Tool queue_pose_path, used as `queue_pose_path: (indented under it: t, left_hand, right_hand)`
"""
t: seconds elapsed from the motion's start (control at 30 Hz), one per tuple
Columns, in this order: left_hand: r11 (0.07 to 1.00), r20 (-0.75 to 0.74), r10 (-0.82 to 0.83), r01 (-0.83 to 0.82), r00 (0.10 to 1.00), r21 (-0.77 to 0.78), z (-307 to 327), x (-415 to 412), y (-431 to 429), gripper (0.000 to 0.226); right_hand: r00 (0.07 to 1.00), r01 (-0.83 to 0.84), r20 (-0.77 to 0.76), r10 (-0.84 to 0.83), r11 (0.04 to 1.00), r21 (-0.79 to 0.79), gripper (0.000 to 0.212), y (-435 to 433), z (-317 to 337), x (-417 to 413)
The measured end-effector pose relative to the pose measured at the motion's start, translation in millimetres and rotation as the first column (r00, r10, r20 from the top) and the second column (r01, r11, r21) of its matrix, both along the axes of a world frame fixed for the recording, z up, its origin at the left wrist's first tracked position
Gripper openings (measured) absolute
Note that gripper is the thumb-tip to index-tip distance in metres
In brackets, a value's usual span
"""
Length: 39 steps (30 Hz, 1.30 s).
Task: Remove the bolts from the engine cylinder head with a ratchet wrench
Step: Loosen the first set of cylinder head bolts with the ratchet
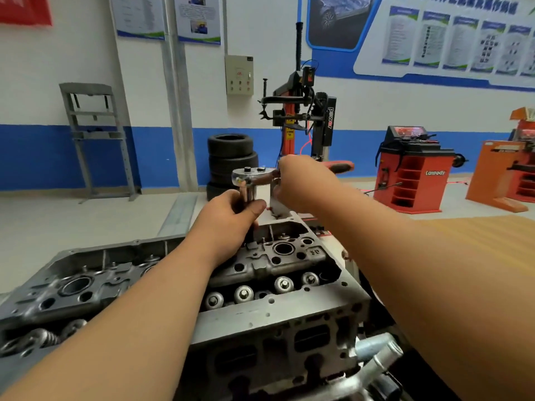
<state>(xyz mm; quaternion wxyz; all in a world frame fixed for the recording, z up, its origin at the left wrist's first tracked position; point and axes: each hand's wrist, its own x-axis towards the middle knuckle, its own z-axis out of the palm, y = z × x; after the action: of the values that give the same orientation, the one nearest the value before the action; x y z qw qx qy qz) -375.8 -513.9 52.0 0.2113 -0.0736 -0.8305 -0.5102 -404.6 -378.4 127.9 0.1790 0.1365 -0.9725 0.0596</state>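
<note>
The grey engine cylinder head [278, 311] lies in front of me, with valve springs and bolt holes showing. A chrome ratchet wrench [251, 175] stands upright over its far end on a socket extension. My left hand [228, 218] grips the extension shaft just below the ratchet head. Around the ratchet's handle, to the right of that head, my right hand [301, 180] is curled. The socket's lower end and any bolt under it are hidden behind my left hand.
Metal pipes [376, 354] stick out at the head's lower right. Across the floor stand stacked tyres [231, 157], a tyre changer [301, 117], a red wheel balancer [414, 172], an orange machine [503, 175] and a grey press frame [95, 140].
</note>
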Motion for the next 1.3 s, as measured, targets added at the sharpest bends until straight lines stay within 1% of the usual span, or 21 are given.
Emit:
queue_pose_path:
  t: [0.03,0.1,0.17,0.23,0.33,0.4,0.43,0.5,0.6,0.67,0.7,0.77,0.9,1.0,1.1,1.23,1.3]
  left_hand:
    - [1.0,-0.006,0.0,0.0,1.0,-0.001,0,-1,0,0.014]
    - [1.0,-0.013,0.005,-0.005,1.0,-0.014,0,-2,-1,0.012]
    - [1.0,-0.014,-0.001,0.001,1.0,-0.026,0,-2,-2,0.008]
    - [0.998,-0.008,-0.015,0.014,1.0,-0.054,2,-1,-1,0.008]
    - [0.996,0.011,-0.008,0.009,1.0,-0.09,3,2,2,0.01]
    - [0.995,0.021,0.007,-0.005,1.0,-0.097,4,4,5,0.012]
    - [0.995,0.024,0.017,-0.014,1.0,-0.099,4,5,6,0.013]
    - [0.994,0.025,0.033,-0.03,0.999,-0.106,4,7,8,0.016]
    - [0.994,0.025,0.035,-0.032,0.999,-0.107,3,9,9,0.017]
    - [0.992,0.017,0.036,-0.033,0.999,-0.122,2,10,8,0.018]
    - [0.991,0.014,0.035,-0.033,0.999,-0.128,2,10,8,0.018]
    - [0.993,0.019,0.033,-0.031,0.999,-0.114,2,9,7,0.018]
    - [0.998,0.03,0.004,-0.002,1.0,-0.062,0,5,4,0.014]
    - [0.999,0.023,-0.006,0.007,1.0,-0.047,0,2,2,0.012]
    - [0.998,0.013,-0.002,0.003,1.0,-0.056,0,0,2,0.013]
    - [0.999,0.03,0.003,-0.002,1.0,-0.042,1,0,1,0.016]
    - [0.999,0.04,0.003,-0.001,0.999,-0.047,1,0,1,0.018]
  right_hand:
    - [0.999,-0.008,0.043,0.007,1.0,0.011,0.009,-6,3,-10]
    - [0.993,-0.019,0.115,0.012,0.998,0.066,0.018,-17,10,-22]
    - [0.99,-0.034,0.141,0.023,0.996,0.077,0.018,-22,13,-26]
    - [0.99,-0.039,0.139,0.034,0.999,0.038,0.014,-20,8,-28]
    - [0.992,-0.01,0.122,0.02,0.997,-0.082,0.018,-13,-1,-19]
    - [0.997,0.054,0.068,-0.045,0.989,-0.136,0.029,-5,-7,-4]
    - [0.995,0.099,0.033,-0.096,0.987,-0.125,0.037,-1,-10,7]
    - [0.983,0.165,-0.072,-0.166,0.986,-0.022,0.047,8,-22,35]
    - [0.966,0.152,-0.227,-0.123,0.982,0.116,0.062,16,-42,78]
    - [0.966,0.113,-0.248,-0.075,0.983,0.144,0.069,16,-47,93]
    - [0.969,0.097,-0.237,-0.064,0.987,0.131,0.067,14,-45,95]
    - [0.976,0.092,-0.204,-0.074,0.993,0.079,0.056,12,-37,87]
    - [0.972,0.082,-0.225,-0.073,0.996,0.031,0.03,22,-22,41]
    - [0.984,0.036,-0.177,-0.033,0.999,0.011,0.03,20,-10,-3]
    - [0.995,-0.009,-0.102,0.011,1.0,0.018,0.022,-1,-1,-36]
    - [0.994,-0.108,0.002,0.108,0.993,0.036,0.019,-19,3,-53]
    - [0.995,-0.102,0.004,0.102,0.994,0.042,0.018,-18,3,-52]
